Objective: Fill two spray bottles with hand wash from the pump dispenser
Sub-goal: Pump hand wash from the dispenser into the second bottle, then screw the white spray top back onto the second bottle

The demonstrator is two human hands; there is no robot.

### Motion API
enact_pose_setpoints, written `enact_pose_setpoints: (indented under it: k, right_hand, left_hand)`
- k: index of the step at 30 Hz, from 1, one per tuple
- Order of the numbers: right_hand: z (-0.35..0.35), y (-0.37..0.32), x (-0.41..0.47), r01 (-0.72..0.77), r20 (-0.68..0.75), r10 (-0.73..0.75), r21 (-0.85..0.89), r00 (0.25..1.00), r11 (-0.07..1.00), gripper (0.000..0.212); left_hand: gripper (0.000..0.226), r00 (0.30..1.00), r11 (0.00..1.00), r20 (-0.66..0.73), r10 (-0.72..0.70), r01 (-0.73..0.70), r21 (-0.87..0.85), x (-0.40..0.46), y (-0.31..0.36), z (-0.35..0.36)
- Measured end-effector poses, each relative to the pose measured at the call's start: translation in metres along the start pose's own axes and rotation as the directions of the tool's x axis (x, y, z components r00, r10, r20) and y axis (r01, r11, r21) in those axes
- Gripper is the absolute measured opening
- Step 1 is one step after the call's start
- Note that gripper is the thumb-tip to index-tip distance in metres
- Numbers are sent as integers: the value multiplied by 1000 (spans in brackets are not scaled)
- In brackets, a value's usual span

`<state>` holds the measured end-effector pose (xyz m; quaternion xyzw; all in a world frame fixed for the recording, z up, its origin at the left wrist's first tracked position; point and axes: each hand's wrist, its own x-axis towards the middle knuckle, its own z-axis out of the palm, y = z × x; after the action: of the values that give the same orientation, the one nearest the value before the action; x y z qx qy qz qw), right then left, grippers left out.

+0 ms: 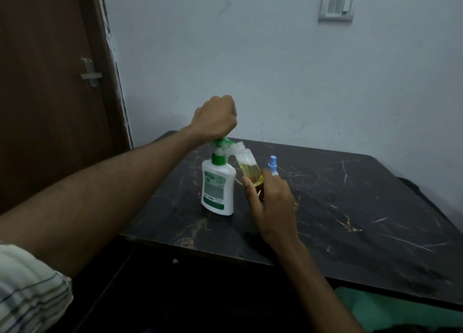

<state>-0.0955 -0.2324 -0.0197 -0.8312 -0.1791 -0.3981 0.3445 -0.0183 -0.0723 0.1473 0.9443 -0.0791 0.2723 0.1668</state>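
A dark counter (350,207) with pale and golden veining fills the centre and right of the frame, its near edge running toward the lower right. Behind it a pale bluish wall is seen, with a switch plate (336,5) in the upper right. A brown door (45,82) with a metal handle (90,72) occupies the upper left.

A white pump dispenser (218,190) with a green collar stands upright at the centre of the counter. Its pump head is covered from above by the left hand (216,117), which is curled into a fist on it; the head itself is largely hidden and blurred. A clear spray bottle (250,168), partly filled with yellowish liquid, is held tilted by the right hand (271,202), its open mouth set at the dispenser's nozzle. The bottle's lower part is hidden behind the fingers gripping it. A second bottle with a blue spray top (272,166) is seen just behind that hand; only its top shows. A striped sleeve (27,292) is cut off at the lower left, and something green (390,310) at the lower right cannot be made out.
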Motion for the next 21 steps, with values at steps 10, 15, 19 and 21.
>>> enact_pose_setpoints:
  k: [10, 15, 19, 21]
  right_hand:
    - [2, 4, 2, -65, -16, 66, 72, 998, 995, 43]
    - [0, 4, 2, -75, -25, 77, 82, 997, 994, 46]
    - [-2, 1, 6, -63, -70, 72, 118, 995, 991, 40]
    - [-5, 0, 9, -69, -85, 82, 147, 993, 987, 41]
  left_hand:
    - [24, 997, 961, 38, -62, 70, -267, -3, -17, -8]
    - [34, 992, 909, 84, -92, 118, -399, -15, -33, -13]
    - [25, 994, 859, 9, -110, 99, -502, -41, -52, -12]
    - [20, 988, 880, -110, -112, 47, -473, -66, -54, -12]
